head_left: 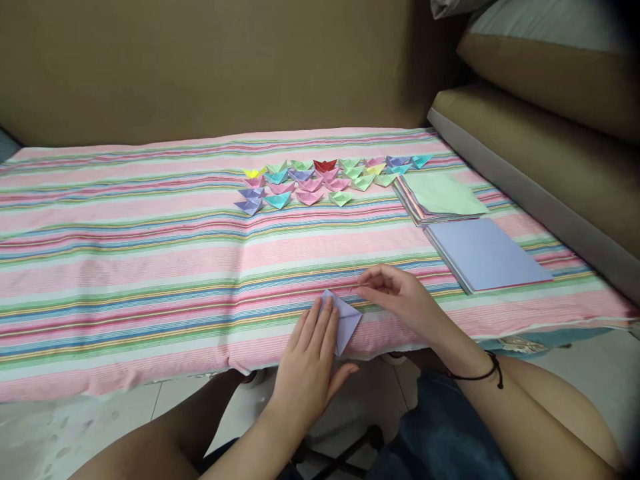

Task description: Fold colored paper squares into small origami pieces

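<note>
A small folded piece of purple paper (350, 324) lies at the near edge of the striped cloth, its creased, pointed shape partly covered by my fingers. My left hand (309, 357) rests flat on its left side, fingers stretched out and thumb apart. Just to the right and a little beyond the paper, my right hand (393, 292) hovers with loosely curled fingers. Its thumb and index tips are close but appear apart, and nothing shows between them.
Several small folded paper boats (310, 185) stand in rows farther back. To the right lie a stack of purple paper squares (490, 253) and a stack topped with green paper (443, 195). Sofa cushions (540, 153) border the right side; a brown backrest (210, 67) rises behind the striped cloth (125, 273).
</note>
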`<state>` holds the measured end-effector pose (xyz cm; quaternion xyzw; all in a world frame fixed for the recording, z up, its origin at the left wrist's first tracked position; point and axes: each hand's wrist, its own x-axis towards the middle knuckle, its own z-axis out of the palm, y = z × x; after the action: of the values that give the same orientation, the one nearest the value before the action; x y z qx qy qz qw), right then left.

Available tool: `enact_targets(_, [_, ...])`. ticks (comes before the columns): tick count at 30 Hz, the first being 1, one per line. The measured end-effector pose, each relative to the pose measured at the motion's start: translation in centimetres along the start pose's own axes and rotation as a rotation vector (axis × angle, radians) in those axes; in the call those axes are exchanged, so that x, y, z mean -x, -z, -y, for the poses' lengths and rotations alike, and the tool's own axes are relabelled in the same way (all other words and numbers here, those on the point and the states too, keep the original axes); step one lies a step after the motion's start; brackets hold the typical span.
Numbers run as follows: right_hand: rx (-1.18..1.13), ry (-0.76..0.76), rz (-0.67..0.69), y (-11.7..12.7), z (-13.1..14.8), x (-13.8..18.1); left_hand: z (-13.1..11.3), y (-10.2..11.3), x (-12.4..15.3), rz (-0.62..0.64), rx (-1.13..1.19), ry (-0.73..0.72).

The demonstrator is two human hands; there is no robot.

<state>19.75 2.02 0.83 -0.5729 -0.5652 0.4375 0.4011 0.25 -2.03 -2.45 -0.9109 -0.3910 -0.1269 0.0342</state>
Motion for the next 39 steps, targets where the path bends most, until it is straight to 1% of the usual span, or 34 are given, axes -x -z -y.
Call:
enact_targets(2, [0.129, 0.039, 0.005, -0.3, -0.1, 0.2, 0.0, 0.0, 0.0, 0.000, 0.010, 0.000])
enact_targets(4, [0.261, 0.133, -0.016, -1.0, -0.3, 0.5, 0.1, 0.0, 0.0, 0.001, 0.020, 0.001])
enact_targets(7, [0.341, 0.225, -0.061, -2.0, -0.5, 0.7, 0.1, 0.0, 0.0, -0.001, 0.026, -0.003])
enact_targets(13, [0.379, 0.214, -0.077, -2.4, -0.5, 0.6, 0.1, -0.1, 0.1, -0.041, 0.044, -0.002])
enact_targets(18, [0.395, 0.230, -0.093, -2.8, -0.4, 0.7, 0.2, 0.0, 0.0, -0.031, 0.018, -0.032])
enact_targets(22, [0.423, 0.216, -0.096, -2.9, -0.4, 0.6, 0.1, 0.1, -0.2, -0.012, 0.006, -0.027])
enact_targets(25, [0.388, 0.190, -0.069, -2.5, -0.3, 0.4, 0.0, 0.3, -0.3, -0.006, 0.004, -0.019])
enact_targets(33, [0.292, 0.082, 0.089, -0.1, -0.3, -0.3, 0.0, 0.4, -0.2, 0.009, 0.044, -0.024])
enact_targets(36, [0.225, 0.115, 0.154, 0.2, -0.2, -0.2, 0.1, 0.5, -0.2, 0.014, 0.072, -0.018])
enact_targets(39, [0.231, 0.221, 0.191, -0.1, -0.2, 0.0, 0.1, 0.6, -0.2, 0.015, 0.087, -0.012])
